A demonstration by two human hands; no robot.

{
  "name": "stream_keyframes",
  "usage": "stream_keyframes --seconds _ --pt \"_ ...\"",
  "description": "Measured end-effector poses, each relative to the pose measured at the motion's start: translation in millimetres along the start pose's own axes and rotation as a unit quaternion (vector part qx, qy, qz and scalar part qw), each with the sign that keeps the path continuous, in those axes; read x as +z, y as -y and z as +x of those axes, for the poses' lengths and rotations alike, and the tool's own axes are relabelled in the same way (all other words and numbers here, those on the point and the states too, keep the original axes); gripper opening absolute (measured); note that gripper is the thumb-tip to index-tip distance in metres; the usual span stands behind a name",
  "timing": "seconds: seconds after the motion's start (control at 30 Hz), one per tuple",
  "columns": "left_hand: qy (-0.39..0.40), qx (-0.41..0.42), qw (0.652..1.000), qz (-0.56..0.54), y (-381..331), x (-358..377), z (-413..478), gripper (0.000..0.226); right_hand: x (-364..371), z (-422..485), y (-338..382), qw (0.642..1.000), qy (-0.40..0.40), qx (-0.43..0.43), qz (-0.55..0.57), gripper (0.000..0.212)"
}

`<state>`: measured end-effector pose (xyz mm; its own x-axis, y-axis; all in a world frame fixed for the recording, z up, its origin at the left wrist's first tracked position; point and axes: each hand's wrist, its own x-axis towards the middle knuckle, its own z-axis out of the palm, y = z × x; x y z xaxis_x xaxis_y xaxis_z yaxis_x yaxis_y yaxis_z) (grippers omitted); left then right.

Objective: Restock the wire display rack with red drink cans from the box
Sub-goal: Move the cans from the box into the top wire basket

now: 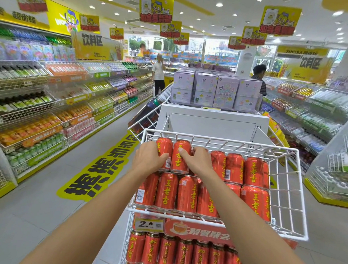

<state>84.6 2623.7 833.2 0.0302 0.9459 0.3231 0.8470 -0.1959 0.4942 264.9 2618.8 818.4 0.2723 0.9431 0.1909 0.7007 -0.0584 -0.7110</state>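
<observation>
A white wire display rack (299, 200) stands in front of me, its top basket filled with red drink cans in two stacked layers. My left hand (147, 160) grips the far-left can (165, 149) of the upper layer. My right hand (198, 160) grips a can behind its neighbour (180, 160); that can is mostly hidden by the hand. More red cans (254, 173) fill the right part of the upper layer. A lower shelf holds another row of red cans (182, 254). No box is in view.
A price tag reading 2.6 (148, 224) hangs on the basket front. Behind the rack stands a white display stand (212, 122) with purple cartons (216, 89). Drink shelves (38, 107) line both aisle sides. Two people (158, 73) stand far down the aisle.
</observation>
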Motion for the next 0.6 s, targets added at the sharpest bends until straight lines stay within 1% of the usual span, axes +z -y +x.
stream_keyframes --seconds 0.1,0.2,0.3,0.43,0.53,0.6 --pt "0.024 0.094 0.993 0.068 3.9 -8.9 -12.4 0.041 -12.8 -15.2 0.9 0.996 0.009 -0.041 -0.08 0.058" --pt "0.082 0.145 0.976 0.144 3.0 -18.6 -30.3 0.042 -28.1 -31.4 -0.6 0.978 0.022 -0.108 -0.175 0.059" --pt "0.1 0.176 0.96 0.196 -5.4 -25.9 -51.3 0.048 -44.7 -50.1 -1.9 0.957 0.041 -0.15 -0.245 0.061" --pt "0.117 0.187 0.952 0.211 -19.8 -29.9 -82.0 0.064 -65.3 -91.5 -5.8 0.937 0.053 -0.187 -0.291 0.061" --pt "0.142 0.214 0.94 0.226 -36.0 -36.7 -113.7 0.054 -84.0 -136.1 -15.9 0.932 0.05 -0.184 -0.31 0.06" --pt "0.145 0.237 0.934 0.224 -44.9 -39.8 -136.2 0.051 -95.2 -165.3 -24.6 0.929 0.043 -0.176 -0.321 0.063"
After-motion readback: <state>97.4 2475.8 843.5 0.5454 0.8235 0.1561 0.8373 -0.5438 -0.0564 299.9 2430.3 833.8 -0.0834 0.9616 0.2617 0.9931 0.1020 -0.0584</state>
